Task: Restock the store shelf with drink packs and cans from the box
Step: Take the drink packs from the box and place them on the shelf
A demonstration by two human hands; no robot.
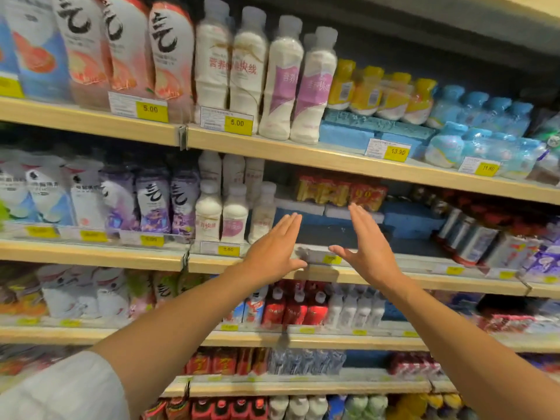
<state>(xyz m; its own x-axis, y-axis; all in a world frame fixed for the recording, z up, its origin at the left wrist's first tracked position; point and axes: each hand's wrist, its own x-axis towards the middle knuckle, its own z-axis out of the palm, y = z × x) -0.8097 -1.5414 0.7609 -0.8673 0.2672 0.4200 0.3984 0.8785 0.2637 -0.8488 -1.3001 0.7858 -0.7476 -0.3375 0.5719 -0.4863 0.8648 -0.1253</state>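
Presently the left hand (272, 250) and right hand (368, 247) are flat with straight fingers, holding nothing, raised apart before a gap on the shelf (91, 256), where red drink packs (339, 192) sit at the back atop blue cartons (409, 219), with cans (466, 237) just right.

Single wide-angle view from the person's head, facing forward into a store shelf (91, 256) close in front. Several shelf levels fill the frame, their boards sloping down to the right. Both forearms enter from the bottom edge; the left hand (272, 251) and right hand (368, 247) lie near mid-frame. The corners are blurred.
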